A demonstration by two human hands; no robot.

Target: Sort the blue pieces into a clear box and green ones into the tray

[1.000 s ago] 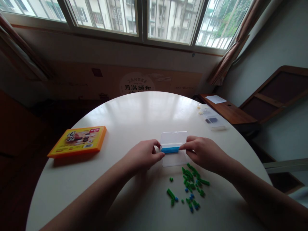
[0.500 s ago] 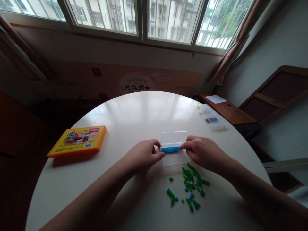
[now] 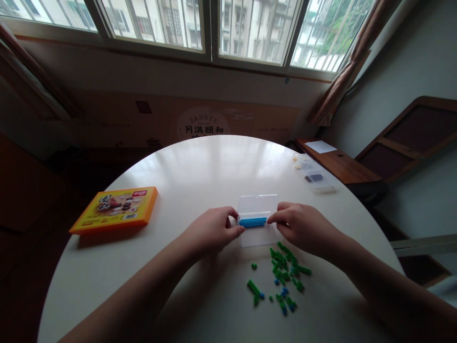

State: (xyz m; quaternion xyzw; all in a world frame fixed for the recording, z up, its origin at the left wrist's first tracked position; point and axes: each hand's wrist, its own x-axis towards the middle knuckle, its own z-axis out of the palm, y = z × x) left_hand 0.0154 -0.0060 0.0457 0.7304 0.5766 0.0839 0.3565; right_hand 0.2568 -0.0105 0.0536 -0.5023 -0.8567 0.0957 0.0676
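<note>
A clear plastic case (image 3: 257, 204) lies opened out on the white table, with a strip of blue building bricks (image 3: 253, 222) across its middle. At the case's left edge is my left hand (image 3: 216, 227), its thumb and index finger closed around the corner by the strip's left end. My right hand (image 3: 303, 223) is over the case's right side. Its index fingertip touches the strip's right end, and the other fingers are curled in. Green bricks (image 3: 282, 262) with a few blue ones lie loose just below the case.
An orange and yellow board-game box (image 3: 116, 209) is on the left of the table (image 3: 200, 166). Clear containers (image 3: 317, 180) with small dark and yellow pieces stand at the far right edge. Beyond them is a wooden desk (image 3: 342, 164) with white paper (image 3: 321, 147).
</note>
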